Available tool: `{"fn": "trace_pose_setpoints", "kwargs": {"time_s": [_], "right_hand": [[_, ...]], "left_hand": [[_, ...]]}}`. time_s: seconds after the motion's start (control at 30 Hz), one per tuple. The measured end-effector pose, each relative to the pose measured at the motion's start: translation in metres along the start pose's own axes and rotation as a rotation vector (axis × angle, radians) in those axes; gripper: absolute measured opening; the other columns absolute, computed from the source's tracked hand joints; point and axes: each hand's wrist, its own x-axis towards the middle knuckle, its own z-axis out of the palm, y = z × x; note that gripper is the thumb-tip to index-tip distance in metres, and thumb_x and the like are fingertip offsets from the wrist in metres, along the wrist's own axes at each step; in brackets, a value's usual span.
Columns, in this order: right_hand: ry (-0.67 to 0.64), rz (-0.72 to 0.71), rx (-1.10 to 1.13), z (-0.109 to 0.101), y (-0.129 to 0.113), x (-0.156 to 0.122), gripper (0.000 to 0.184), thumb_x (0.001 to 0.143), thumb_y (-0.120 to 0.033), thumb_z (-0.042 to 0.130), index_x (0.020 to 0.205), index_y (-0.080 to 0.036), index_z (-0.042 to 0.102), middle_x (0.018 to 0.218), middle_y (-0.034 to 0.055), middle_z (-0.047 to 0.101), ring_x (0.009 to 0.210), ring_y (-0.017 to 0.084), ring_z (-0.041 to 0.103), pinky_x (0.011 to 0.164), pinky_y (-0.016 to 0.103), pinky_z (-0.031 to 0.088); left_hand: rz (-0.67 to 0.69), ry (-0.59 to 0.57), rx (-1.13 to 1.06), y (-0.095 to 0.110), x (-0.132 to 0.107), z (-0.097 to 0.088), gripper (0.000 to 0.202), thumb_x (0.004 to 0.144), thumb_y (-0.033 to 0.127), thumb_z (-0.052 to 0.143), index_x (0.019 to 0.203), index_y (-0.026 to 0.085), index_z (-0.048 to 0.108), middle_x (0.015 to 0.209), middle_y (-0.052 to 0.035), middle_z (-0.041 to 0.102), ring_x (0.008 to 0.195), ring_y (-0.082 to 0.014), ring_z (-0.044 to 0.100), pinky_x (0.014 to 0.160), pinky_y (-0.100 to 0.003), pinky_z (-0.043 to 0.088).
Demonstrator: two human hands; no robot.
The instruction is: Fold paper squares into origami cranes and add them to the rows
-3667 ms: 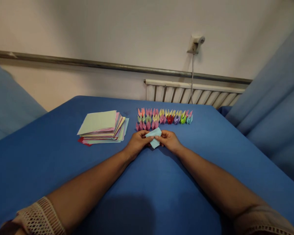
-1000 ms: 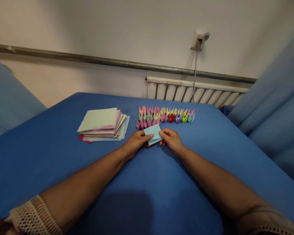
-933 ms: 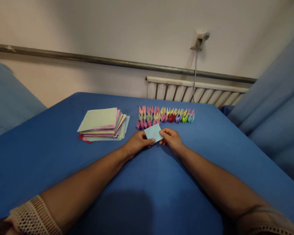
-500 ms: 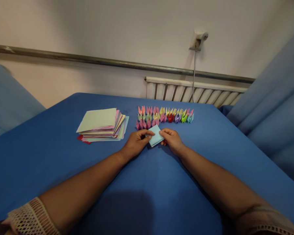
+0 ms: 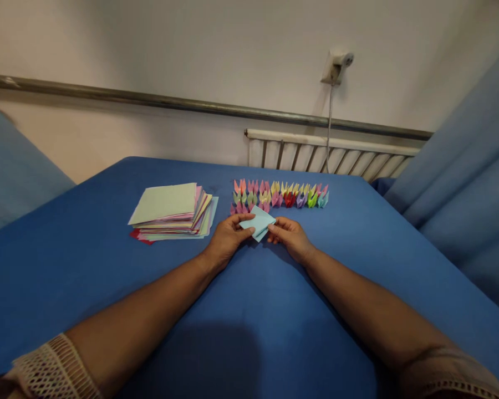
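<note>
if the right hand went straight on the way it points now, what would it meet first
The light blue folded paper, which the right hand touches; past it, probably the left hand, though depth is hard to judge.

Desk (image 5: pixel 241 299) top looks like smooth, matt blue cloth. Sitting on it there's a paper stack (image 5: pixel 166 205), pretty matt, plus crisp folded paper figures (image 5: pixel 290 199). Just above the desk, the pale blue paper (image 5: pixel 258 220) is smooth and matt too. Behind the desk: kinda shiny metal rail (image 5: pixel 158 101), plastic-looking socket (image 5: pixel 331 67), matt wall (image 5: pixel 191 44). Either side of it, matt cloth curtains (image 5: pixel 461 188).
</note>
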Motion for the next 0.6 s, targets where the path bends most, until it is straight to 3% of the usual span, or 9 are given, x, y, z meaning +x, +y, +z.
{"fn": "trace_pose_setpoints", "kwargs": {"time_s": [0.6], "right_hand": [[-0.039, -0.025, -0.064, -0.0001, -0.0022, -0.0016, 0.027, 0.070, -0.041, 0.072, 0.081, -0.018, 0.063, 0.058, -0.0021, 0.061, 0.052, 0.010, 0.055, 0.050, 0.024, 0.038]], "left_hand": [[0.002, 0.010, 0.024, 0.0023, -0.0017, 0.0026, 0.044, 0.063, 0.018, 0.075, 0.104, 0.010, 0.062, 0.071, -0.0011, 0.065, 0.056, -0.0084, 0.056, 0.055, -0.022, 0.045]]}}
